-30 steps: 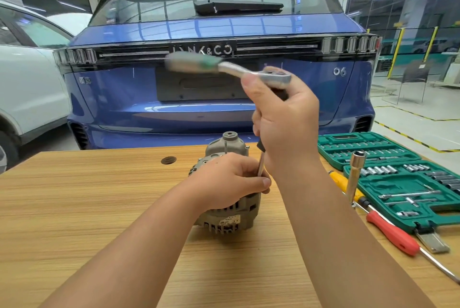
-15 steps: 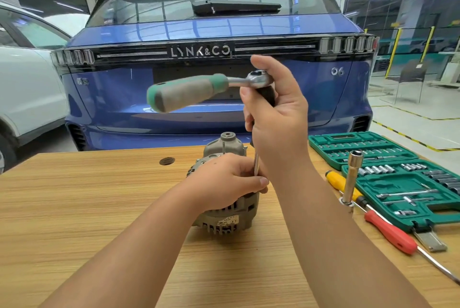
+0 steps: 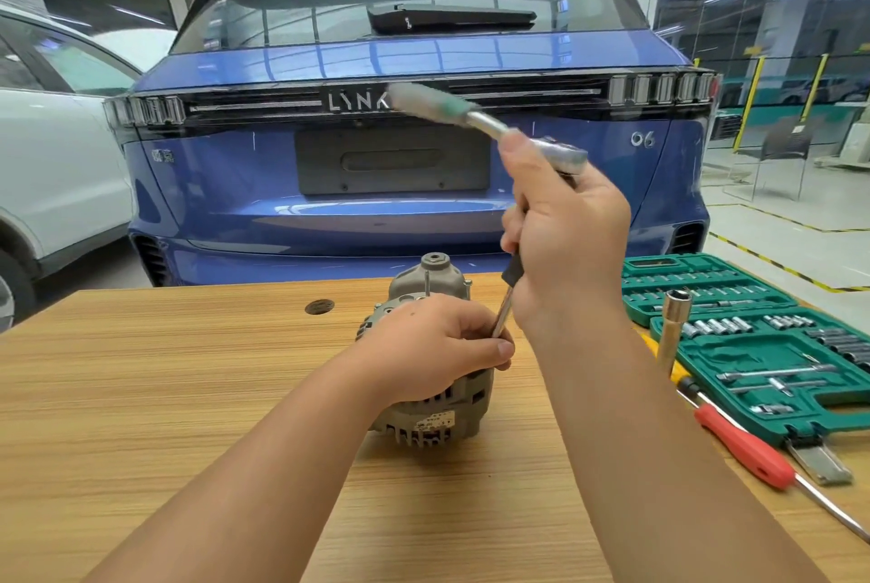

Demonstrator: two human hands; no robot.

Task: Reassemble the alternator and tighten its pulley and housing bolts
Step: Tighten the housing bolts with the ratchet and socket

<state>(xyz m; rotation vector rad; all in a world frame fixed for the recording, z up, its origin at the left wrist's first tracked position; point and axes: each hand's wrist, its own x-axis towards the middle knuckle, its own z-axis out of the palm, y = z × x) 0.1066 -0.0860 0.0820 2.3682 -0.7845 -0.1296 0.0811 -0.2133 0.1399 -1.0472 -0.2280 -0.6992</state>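
Note:
The grey alternator [image 3: 438, 420] stands on the wooden table [image 3: 165, 394], its rear housing upward. My left hand [image 3: 438, 349] grips its top and steadies the thin extension bar [image 3: 503, 314] that runs down to a housing bolt. My right hand [image 3: 565, 238] holds the upper end of that bar just below the ratchet head. The ratchet [image 3: 489, 123] points up and to the left, and its green handle is blurred by motion. The bolt itself is hidden under my left hand.
A green socket set case [image 3: 734, 300] lies open at the right with several sockets. Beside it are a red-handled screwdriver [image 3: 744, 446], a yellow-handled tool [image 3: 652, 342] and an upright tubular socket [image 3: 673, 328]. A blue car [image 3: 405, 187] stands behind the table.
The ratchet handle has swung back and forth: from far left, toward me, and now up to the rear left again. My left hand stays on the alternator.

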